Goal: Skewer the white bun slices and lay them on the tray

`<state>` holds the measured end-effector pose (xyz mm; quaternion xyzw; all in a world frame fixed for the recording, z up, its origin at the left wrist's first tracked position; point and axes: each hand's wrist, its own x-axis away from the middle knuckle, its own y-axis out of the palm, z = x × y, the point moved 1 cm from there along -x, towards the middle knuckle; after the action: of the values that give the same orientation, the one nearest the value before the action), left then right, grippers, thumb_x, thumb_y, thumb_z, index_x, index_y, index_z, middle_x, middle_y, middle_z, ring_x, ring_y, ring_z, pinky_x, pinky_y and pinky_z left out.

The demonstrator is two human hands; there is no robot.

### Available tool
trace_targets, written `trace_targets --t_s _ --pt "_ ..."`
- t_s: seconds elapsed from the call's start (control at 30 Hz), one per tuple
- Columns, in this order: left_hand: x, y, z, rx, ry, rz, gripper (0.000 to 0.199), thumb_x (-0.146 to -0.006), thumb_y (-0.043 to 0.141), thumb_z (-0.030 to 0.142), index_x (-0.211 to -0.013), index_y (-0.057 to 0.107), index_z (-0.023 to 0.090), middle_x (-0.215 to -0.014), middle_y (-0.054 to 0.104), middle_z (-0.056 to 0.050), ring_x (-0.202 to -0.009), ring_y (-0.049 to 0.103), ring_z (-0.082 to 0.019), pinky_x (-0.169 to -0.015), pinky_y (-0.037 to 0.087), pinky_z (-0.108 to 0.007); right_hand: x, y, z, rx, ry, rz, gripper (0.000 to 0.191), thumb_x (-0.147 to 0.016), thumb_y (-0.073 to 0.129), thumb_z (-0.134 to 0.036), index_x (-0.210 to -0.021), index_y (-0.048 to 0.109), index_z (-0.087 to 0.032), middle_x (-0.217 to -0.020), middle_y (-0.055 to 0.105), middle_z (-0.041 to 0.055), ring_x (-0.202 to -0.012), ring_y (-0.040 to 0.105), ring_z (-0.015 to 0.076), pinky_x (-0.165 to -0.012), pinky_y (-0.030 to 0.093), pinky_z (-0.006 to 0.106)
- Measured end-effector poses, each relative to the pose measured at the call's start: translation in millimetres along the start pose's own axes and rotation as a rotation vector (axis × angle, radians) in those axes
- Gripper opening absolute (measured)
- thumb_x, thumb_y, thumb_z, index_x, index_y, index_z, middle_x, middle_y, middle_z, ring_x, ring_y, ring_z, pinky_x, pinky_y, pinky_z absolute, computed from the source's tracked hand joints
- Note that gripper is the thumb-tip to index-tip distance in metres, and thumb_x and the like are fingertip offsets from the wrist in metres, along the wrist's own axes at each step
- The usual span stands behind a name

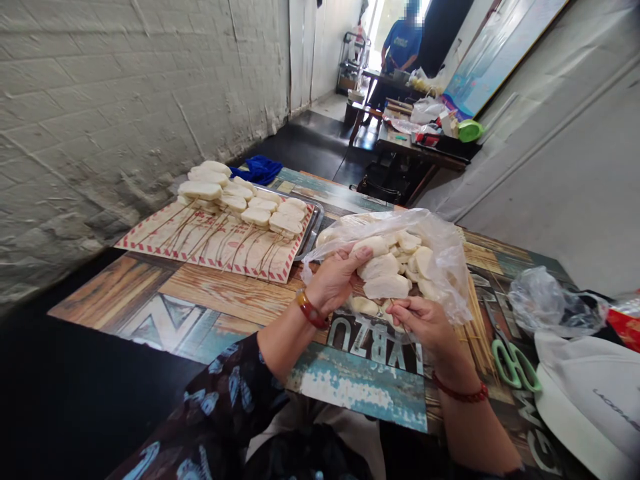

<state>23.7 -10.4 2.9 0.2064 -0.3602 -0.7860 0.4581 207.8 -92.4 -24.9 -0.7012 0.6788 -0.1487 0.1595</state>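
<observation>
My left hand (336,279) is closed on a few white oval food slices (386,287), thumb on top, held over the table. My right hand (423,323) pinches a thin wooden skewer (393,302) just below the lowest slice; how far the stick runs inside the slices is hidden. Behind both hands lies a clear plastic bag (445,240) with many loose slices of the same kind. To the left, skewered white slices (257,217) rest in stacked rows, their sticks pointing toward me over a striped-edge paper sheet (273,263).
A metal tray (314,230) sits under the paper. Bare skewers (477,333), green-handled scissors (515,363), a crumpled plastic bag (537,300) and a white cap (590,393) lie at right. A blue cloth (257,171) is at the far edge. Another person (403,43) stands behind a far table.
</observation>
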Motion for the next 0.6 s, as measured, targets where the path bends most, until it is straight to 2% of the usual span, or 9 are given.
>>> trace_targets --t_s 0.13,0.43,0.6 --pt "0.2 -1.0 -0.5 -0.008 -0.004 -0.001 0.042 -0.062 0.092 0.041 -0.088 0.076 0.011 -0.089 0.077 -0.010 -0.094 0.071 -0.025 -0.081 0.055 -0.031 -0.2 0.4 0.4 0.008 -0.026 0.020 0.029 -0.081 0.067 -0.042 -0.065 0.075 -0.019 -0.055 0.066 0.0032 -0.050 0.054 0.0133 -0.050 0.041 0.025" --pt "-0.4 -1.0 -4.4 -0.035 -0.010 0.007 0.048 -0.060 0.092 0.045 -0.088 0.076 0.010 -0.087 0.076 -0.011 -0.084 0.071 -0.023 -0.076 0.054 -0.030 0.9 3.8 8.1 -0.052 0.029 -0.003 0.031 -0.083 0.066 -0.044 -0.070 0.077 -0.018 -0.057 0.066 0.0034 -0.047 0.050 0.0117 -0.046 0.037 0.024" --pt "0.5 -0.4 -4.8 -0.040 -0.014 0.005 0.046 -0.061 0.091 0.045 -0.088 0.077 0.010 -0.089 0.077 -0.011 -0.085 0.071 -0.023 -0.076 0.055 -0.029 0.3 5.1 8.1 -0.071 0.054 -0.019 0.033 -0.081 0.069 -0.048 -0.070 0.077 -0.018 -0.056 0.066 0.0035 -0.047 0.050 0.0125 -0.046 0.038 0.025"
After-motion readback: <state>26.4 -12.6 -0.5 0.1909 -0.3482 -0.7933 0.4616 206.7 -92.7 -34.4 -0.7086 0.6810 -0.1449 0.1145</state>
